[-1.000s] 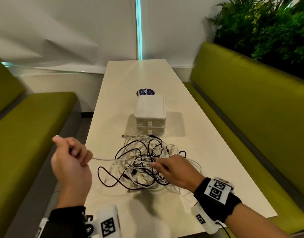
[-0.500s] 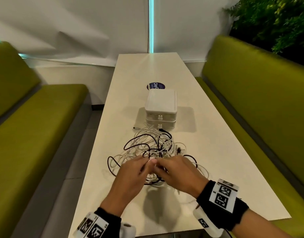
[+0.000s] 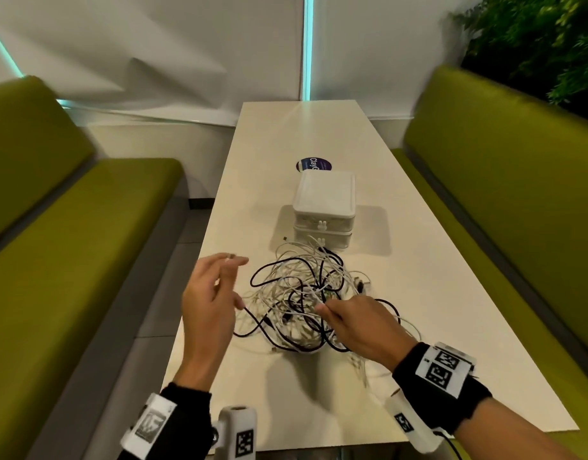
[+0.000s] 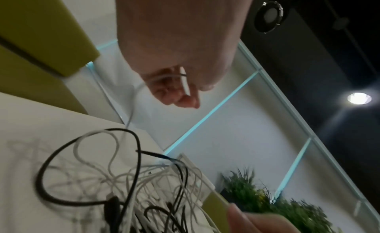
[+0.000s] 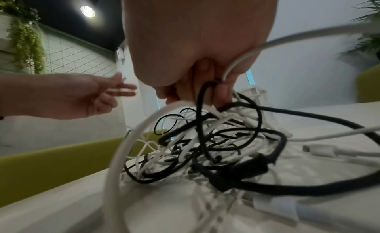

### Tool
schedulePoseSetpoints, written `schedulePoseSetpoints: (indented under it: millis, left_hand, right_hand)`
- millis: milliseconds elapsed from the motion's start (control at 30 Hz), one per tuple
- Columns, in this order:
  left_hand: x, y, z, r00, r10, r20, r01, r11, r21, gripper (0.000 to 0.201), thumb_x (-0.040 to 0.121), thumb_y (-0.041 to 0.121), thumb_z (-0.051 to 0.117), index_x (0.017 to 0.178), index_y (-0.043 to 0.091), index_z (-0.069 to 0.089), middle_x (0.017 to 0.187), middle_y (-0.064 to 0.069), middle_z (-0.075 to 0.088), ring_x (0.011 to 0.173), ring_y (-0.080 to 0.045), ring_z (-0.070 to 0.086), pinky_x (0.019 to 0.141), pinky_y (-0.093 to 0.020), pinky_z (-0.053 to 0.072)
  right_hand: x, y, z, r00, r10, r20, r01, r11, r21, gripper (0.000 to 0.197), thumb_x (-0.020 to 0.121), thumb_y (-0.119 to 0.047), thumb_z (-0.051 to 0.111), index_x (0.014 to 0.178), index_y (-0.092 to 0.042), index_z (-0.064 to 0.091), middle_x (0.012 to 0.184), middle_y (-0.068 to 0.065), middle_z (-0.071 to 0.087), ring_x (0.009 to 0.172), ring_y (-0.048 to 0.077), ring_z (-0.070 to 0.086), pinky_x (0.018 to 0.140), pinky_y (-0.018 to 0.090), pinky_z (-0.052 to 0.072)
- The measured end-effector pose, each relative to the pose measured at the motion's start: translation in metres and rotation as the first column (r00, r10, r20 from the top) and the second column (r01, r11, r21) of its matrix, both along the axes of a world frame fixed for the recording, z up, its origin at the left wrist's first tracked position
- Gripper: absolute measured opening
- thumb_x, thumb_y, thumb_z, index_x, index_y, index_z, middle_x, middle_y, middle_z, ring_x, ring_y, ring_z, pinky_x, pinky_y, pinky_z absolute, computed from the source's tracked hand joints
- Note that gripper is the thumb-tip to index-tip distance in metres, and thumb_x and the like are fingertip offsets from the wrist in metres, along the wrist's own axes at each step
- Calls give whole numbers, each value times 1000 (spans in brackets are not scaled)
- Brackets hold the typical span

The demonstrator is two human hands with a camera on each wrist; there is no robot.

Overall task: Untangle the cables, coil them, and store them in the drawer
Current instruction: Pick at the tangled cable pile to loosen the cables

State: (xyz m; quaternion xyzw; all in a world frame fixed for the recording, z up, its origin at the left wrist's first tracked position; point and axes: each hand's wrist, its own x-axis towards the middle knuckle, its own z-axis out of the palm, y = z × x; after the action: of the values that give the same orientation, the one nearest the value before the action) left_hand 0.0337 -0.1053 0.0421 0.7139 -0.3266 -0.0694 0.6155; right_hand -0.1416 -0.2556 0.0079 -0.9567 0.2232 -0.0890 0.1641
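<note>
A tangle of black and white cables lies on the white table, in front of a white two-drawer box whose drawers are closed. My left hand is raised left of the pile and pinches the plug end of a white cable, which trails down into the tangle. My right hand rests on the near right side of the pile. Its fingers curl round a black loop and a white cable of the tangle.
A round dark sticker lies on the table behind the box. Green benches run along the left and right sides of the table. Plants stand behind the right bench. A white wall closes the far end.
A second ago my left hand held a white cable taut out to the left. It then came in to the pile beside my right hand, and has now lifted up and left with a white cable end.
</note>
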Motion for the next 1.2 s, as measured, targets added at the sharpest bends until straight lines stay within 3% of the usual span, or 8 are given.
schedulePoseSetpoints:
  millis: [133, 233, 433, 533, 733, 933, 1100, 1200]
  left_hand:
    - [-34, -15, -3, 939, -337, 74, 337, 942, 14, 21, 95, 29, 56, 107, 25, 72, 116, 12, 66, 46, -23, 60, 48, -19, 44]
    - [-41, -26, -24, 876, -463, 138, 425, 874, 234, 18, 95, 30, 60, 108, 31, 72, 106, 23, 64, 52, -6, 60, 52, -23, 50]
    - [-40, -25, -46, 816, -490, 306, 289, 805, 518, 33, 97, 47, 47, 70, 29, 52, 69, 10, 46, 68, -5, 48, 61, -24, 31]
    - [-38, -23, -41, 832, -496, 250, 327, 801, 501, 36, 97, 46, 48, 62, 38, 48, 65, 9, 49, 67, -5, 51, 60, -21, 33]
    - [-7, -15, -16, 942, -232, 242, 149, 936, 320, 41, 97, 45, 49, 62, 25, 60, 57, 15, 57, 51, -1, 49, 52, -18, 30]
    - [-2, -25, -17, 958, -36, 286, -70, 933, 353, 33, 99, 37, 48, 86, 15, 69, 86, 6, 63, 77, -16, 60, 66, -35, 44]
    - [-35, -32, -9, 886, -338, 317, 286, 937, 198, 24, 97, 34, 54, 116, 31, 69, 131, 24, 55, 70, 1, 62, 68, -18, 52]
    - [-43, -38, -20, 843, -486, 230, 403, 854, 329, 28, 95, 42, 51, 116, 34, 68, 123, 25, 62, 54, -2, 61, 61, -17, 49]
  right_hand:
    - [6, 6, 4, 997, 58, -42, -60, 997, -43, 52, 101, -52, 24, 82, -16, 56, 72, 14, 63, 70, 34, 59, 56, 34, 28]
    - [3, 9, 7, 994, 108, -8, -109, 990, -86, 70, 88, -59, 7, 90, -15, 61, 71, 15, 64, 67, 36, 58, 54, 33, 26]
    - [-6, 5, -8, 994, 105, 11, -104, 991, -89, 57, 90, -59, 13, 87, -21, 55, 70, 9, 64, 65, 34, 58, 54, 39, 41]
    - [-6, 6, -12, 995, 92, 32, -90, 994, -54, 56, 90, -64, 18, 82, -21, 54, 66, 5, 63, 63, 27, 57, 53, 37, 39]
    - [-20, -2, -13, 991, -21, 129, 12, 998, 64, 48, 93, -68, 22, 73, -26, 37, 50, -8, 40, 50, 11, 44, 52, 33, 32]
    - [-10, -1, -11, 992, -30, 121, 29, 999, 14, 41, 97, -60, 18, 75, -29, 34, 50, -9, 34, 46, 13, 36, 52, 31, 25]
    - [-3, -2, -10, 998, -25, 52, 25, 1000, -1, 34, 103, -43, 32, 80, -22, 46, 64, 10, 60, 61, 33, 56, 54, 33, 28]
    - [-4, 0, -8, 995, 0, 97, 1, 1000, -8, 45, 97, -52, 19, 89, -21, 51, 63, 8, 60, 58, 31, 55, 51, 35, 31]
